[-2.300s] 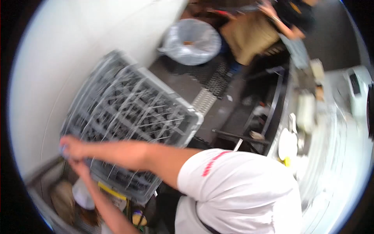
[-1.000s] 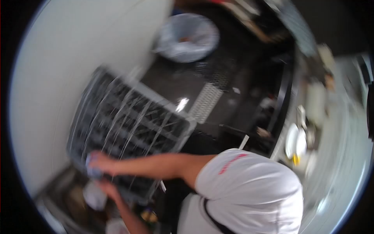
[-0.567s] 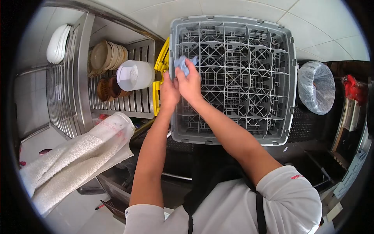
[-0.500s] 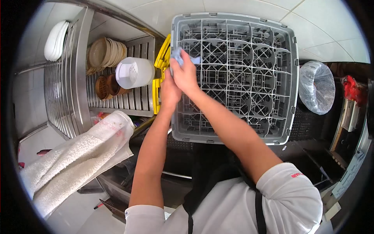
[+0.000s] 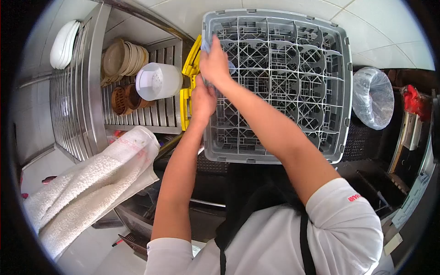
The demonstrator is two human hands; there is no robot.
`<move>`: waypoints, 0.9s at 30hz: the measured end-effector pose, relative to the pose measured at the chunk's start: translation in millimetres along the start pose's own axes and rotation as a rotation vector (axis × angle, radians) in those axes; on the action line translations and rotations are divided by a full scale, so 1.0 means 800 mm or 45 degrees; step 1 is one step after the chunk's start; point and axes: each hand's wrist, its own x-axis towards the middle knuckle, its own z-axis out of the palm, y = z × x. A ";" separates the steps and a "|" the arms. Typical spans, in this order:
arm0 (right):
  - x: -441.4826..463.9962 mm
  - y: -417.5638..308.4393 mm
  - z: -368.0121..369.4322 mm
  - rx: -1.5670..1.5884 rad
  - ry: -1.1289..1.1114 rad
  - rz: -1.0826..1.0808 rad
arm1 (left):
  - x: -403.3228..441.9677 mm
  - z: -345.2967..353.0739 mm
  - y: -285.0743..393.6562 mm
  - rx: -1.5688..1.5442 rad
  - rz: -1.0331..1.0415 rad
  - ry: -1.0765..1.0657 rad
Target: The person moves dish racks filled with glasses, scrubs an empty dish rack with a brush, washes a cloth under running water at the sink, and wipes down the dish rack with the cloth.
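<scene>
A grey dishwasher rack (image 5: 275, 157) with a grid of compartments lies in front of me. My left hand (image 5: 203, 100) is closed on the rack's left side, next to the yellow plastic pieces (image 5: 186, 103); some of its fingers are hidden. Just above it, my right hand (image 5: 214, 63) presses a light blue cloth (image 5: 206, 46) against the rack's left rim. Most of that cloth is covered by the hand, and a bit shows inside the rack.
On the left, a metal slatted shelf (image 5: 158, 120) bears stacked plates (image 5: 117, 60), brown baskets (image 5: 120, 101) and a translucent white tub (image 5: 160, 81). White bowls (image 5: 63, 46) stand farther left. A white towel (image 5: 98, 188) hangs below. At right is a plastic-lined bin (image 5: 373, 98).
My right hand has slid up a little along the rack's left rim with the cloth. The rack appears slightly higher in view. My left hand stays at the rack's side.
</scene>
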 end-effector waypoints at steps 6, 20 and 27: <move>0.055 0.001 0.014 -0.001 -0.003 -0.043 | -0.005 -0.003 0.008 -0.004 0.028 0.054; 0.007 0.009 0.013 -0.069 -0.075 -0.019 | 0.006 0.006 -0.011 0.072 0.166 0.040; -0.001 0.021 0.004 -0.039 -0.111 0.009 | 0.004 0.001 -0.003 0.125 0.142 0.045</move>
